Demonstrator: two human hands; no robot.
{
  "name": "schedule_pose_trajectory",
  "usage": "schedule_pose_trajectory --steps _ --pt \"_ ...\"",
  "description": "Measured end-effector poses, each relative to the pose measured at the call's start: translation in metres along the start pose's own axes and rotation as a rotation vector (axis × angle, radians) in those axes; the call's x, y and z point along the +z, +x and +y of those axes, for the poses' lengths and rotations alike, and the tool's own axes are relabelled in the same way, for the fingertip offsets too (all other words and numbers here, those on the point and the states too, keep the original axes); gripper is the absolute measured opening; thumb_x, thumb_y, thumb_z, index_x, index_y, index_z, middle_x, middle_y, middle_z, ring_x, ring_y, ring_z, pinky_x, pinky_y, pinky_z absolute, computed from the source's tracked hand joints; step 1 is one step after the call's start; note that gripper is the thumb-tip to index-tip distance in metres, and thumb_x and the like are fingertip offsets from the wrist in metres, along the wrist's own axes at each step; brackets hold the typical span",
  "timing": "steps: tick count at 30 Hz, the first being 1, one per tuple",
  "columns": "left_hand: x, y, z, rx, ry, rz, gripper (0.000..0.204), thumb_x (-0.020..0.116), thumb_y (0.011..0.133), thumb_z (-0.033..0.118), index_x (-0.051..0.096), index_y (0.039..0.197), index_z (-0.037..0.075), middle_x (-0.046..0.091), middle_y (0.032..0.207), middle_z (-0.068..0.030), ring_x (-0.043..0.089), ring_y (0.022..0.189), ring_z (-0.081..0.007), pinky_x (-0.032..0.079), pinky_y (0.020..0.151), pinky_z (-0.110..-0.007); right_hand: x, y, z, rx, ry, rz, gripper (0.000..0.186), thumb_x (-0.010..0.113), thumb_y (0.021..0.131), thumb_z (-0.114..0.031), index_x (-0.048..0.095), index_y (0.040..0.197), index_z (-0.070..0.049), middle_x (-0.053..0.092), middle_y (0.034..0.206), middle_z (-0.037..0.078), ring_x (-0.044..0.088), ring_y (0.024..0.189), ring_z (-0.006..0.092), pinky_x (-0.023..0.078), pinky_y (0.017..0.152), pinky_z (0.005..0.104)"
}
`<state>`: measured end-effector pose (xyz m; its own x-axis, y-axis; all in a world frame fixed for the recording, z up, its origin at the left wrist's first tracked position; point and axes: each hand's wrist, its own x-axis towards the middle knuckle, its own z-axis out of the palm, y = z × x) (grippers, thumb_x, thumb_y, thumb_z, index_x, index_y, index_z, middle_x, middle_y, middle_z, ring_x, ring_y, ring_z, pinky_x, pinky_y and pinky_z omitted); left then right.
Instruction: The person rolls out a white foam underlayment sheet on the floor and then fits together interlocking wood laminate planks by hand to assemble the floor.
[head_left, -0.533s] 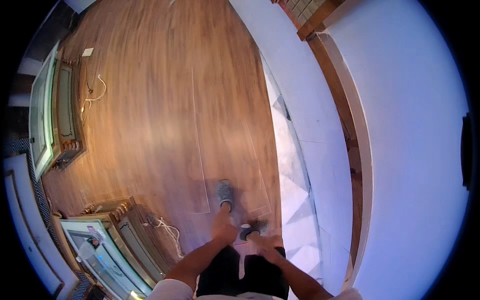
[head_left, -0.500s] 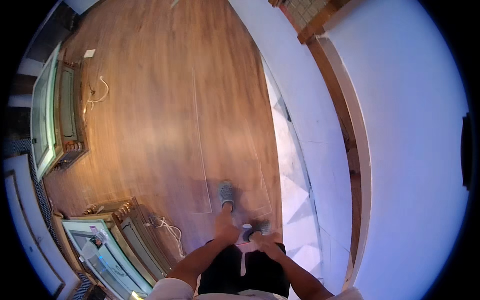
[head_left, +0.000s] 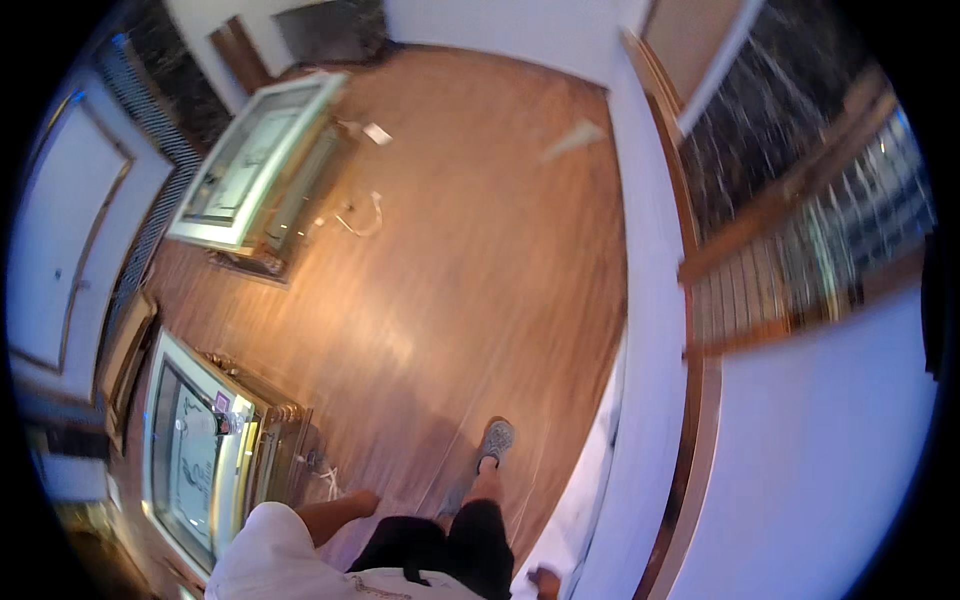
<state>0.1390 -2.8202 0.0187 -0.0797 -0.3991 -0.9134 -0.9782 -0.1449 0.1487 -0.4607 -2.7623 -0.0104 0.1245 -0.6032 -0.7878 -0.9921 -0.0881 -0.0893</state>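
Note:
My left hand [head_left: 362, 502] hangs low on the left of my body, beside the nearer glass-topped table [head_left: 188, 462] but apart from it. Its fingers are too small and smeared to read. At the lower edge my right hand [head_left: 545, 582] hangs by my right thigh, near the pale strip [head_left: 575, 500] along the wall; its fingers are blurred too, and I cannot make out anything in it. One grey shoe [head_left: 496, 438] is forward on the wood floor. A white cable [head_left: 332, 484] lies next to the nearer table.
A second glass-topped table [head_left: 262, 165] stands farther off on the left, with a looped white cable [head_left: 368, 218] and a small white card-like piece [head_left: 377, 134] near it. A white wall with a brown ledge [head_left: 690, 450] runs along the right. A white door-like panel [head_left: 75, 240] is far left.
My hands have parted from in front of my thighs to either side of my body. The small round dark-and-white thing by them no longer shows. The view has turned and shifted forward.

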Motion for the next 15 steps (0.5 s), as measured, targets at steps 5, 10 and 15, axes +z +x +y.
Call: schedule_pose_trajectory --steps 5,10,15 --pt "-0.066 0.023 -0.027 0.157 0.075 -0.080 0.036 0.053 0.085 0.019 0.066 0.116 0.006 0.068 0.110 -0.0197 0.065 0.102 -0.0384 0.051 0.089 -0.050 -0.078 0.085 0.003 0.061 0.341 0.111 0.042 0.052 0.090 -0.046 0.071 0.081 -0.010 0.072 0.087 0.010 0.069 0.082 0.0327 0.055 0.069 0.0472" --pt "-0.205 0.060 0.012 0.141 -0.504 0.275 0.039 0.051 0.094 0.036 0.066 0.116 0.007 0.065 0.115 -0.0205 0.062 0.106 -0.0388 0.049 0.093 -0.049 -0.308 0.212 -0.025 -0.005 0.218 0.167 0.039 0.052 0.089 -0.043 0.071 0.080 -0.010 0.072 0.087 0.011 0.069 0.081 0.0329 0.055 0.069 0.0478" --pt "-0.377 0.037 0.035 0.223 -0.807 0.690 0.038 0.056 0.094 0.034 0.065 0.121 0.009 0.066 0.117 -0.0191 0.062 0.109 -0.0376 0.047 0.097 -0.046 -0.500 0.328 -0.057 -0.192 0.017 0.342 0.037 0.052 0.089 -0.041 0.071 0.080 -0.010 0.072 0.087 0.012 0.069 0.080 0.0330 0.055 0.068 0.0484"
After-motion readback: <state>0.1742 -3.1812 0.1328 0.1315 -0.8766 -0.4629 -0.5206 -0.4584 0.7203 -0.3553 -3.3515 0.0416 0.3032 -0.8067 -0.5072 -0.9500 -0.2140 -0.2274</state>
